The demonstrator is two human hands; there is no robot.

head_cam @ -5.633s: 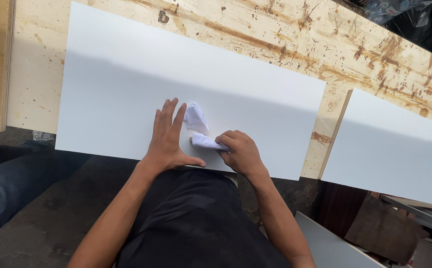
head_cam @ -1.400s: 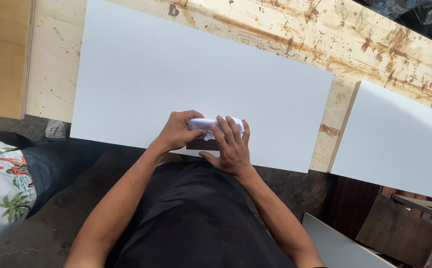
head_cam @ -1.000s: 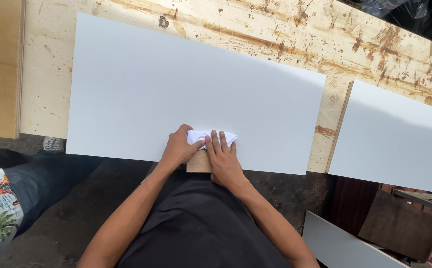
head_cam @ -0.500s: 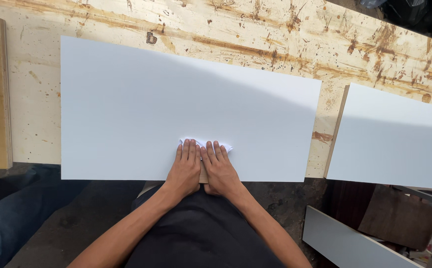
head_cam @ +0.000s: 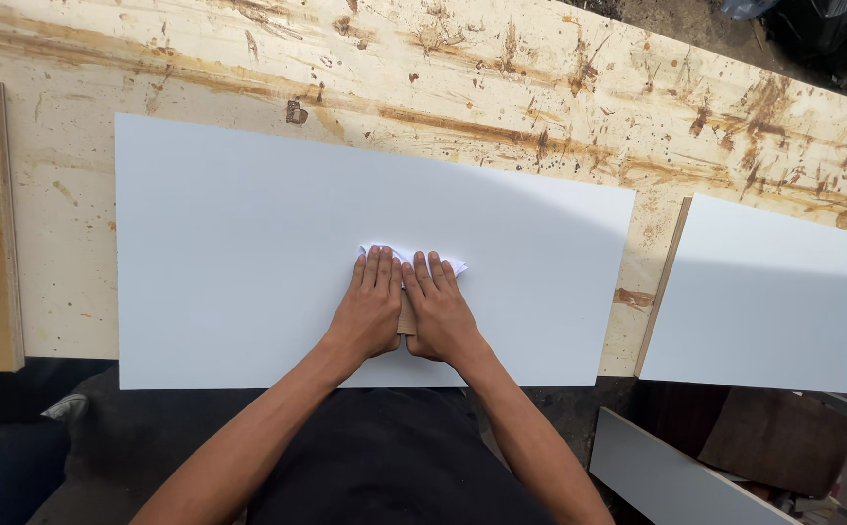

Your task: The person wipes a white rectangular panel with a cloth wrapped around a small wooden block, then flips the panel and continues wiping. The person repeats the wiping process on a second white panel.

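The left hand (head_cam: 369, 309) and right hand (head_cam: 440, 311) are lying flat side by side, fingers straight and thumbs nearly meeting, pressing a wad of white paper (head_cam: 410, 259) over a small wooden block (head_cam: 407, 317) onto the white board (head_cam: 248, 243) resting on the stained plywood table (head_cam: 540, 87).
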